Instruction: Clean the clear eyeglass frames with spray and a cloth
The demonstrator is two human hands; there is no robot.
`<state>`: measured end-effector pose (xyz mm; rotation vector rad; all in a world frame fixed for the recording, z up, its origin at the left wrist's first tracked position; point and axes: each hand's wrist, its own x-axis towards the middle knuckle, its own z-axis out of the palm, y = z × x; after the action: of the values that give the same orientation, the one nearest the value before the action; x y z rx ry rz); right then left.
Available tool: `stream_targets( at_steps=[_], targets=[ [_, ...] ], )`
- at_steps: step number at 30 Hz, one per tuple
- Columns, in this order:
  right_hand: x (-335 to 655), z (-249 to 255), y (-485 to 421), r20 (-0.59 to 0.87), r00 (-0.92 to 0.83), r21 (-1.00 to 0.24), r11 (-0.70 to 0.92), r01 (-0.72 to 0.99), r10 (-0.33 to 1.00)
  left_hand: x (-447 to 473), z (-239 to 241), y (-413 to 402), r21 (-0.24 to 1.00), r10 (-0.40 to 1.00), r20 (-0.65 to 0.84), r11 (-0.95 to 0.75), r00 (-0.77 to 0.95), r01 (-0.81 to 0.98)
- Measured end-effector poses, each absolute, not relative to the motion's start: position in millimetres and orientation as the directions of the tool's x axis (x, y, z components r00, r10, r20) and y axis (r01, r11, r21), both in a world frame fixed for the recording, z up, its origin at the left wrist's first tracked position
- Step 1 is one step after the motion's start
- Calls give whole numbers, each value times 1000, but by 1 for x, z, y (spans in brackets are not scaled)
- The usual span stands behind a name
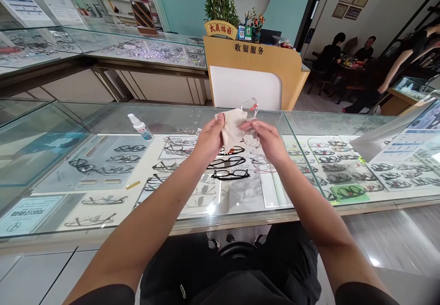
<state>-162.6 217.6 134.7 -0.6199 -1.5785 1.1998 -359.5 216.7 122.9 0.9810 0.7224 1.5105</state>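
My left hand [212,141] pinches a cream cleaning cloth [232,124], which hangs over its fingers. Beside it my right hand [268,141] is closed on a pair of clear-framed glasses [250,137], held upright above the glass counter. The cloth touches or nearly touches the glasses; the exact contact is hidden by the fingers. Under my hands, dark-framed glasses [230,174] lie in rows in the display case. A white spray bottle [140,126] stands on the counter to the left.
The glass display counter [237,211] spans the view before me. On the right a white leaflet stand [398,133] rests on it. Behind are a wooden cashier desk [254,52] with plants and another glass case [144,50]. Several people sit or stand at the back right.
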Motion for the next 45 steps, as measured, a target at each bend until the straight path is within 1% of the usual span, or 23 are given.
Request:
stream_targets(
  at_steps=[2,4,6,9,18,23,26,30,33,36,39,41,45],
  targets=[
    [-159,134,221,462,-251,-887,441,-137,851,-359,120,215,890,988,153,-144,-14,-434],
    [-158,132,223,480,-206,-877,472,-89,853,-357,118,212,917,991,131,-117,10,-382],
    [-160,130,222,476,-212,-878,475,-55,854,-354,118,208,934,989,129,-98,69,-344],
    [-166,129,218,463,-254,-884,462,-69,849,-349,116,202,945,978,141,-86,156,-314],
    [-175,130,209,375,-344,-926,332,-180,861,-344,99,202,967,970,147,-101,191,-233],
    [-175,124,213,337,-359,-939,281,-199,870,-344,105,199,968,961,163,-111,225,-227],
    [-173,122,215,304,-356,-942,223,-253,883,-344,111,195,969,955,162,-107,247,-221],
    [-172,125,213,259,-324,-935,153,-318,910,-347,116,194,965,926,178,-98,333,-243],
    [-172,129,211,224,-301,-939,122,-323,927,-352,116,197,971,900,167,-80,402,-225],
    [-173,130,209,187,-293,-939,84,-333,937,-355,116,199,975,885,172,-90,433,-204],
    [-175,126,208,210,-304,-936,101,-337,929,-352,116,197,975,905,196,-137,377,-177],
    [-178,123,207,235,-308,-940,134,-314,922,-346,116,195,973,931,214,-177,296,-147],
    [-185,117,203,222,-300,-954,143,-263,928,-336,114,190,956,953,279,-264,116,-131]
  ],
)
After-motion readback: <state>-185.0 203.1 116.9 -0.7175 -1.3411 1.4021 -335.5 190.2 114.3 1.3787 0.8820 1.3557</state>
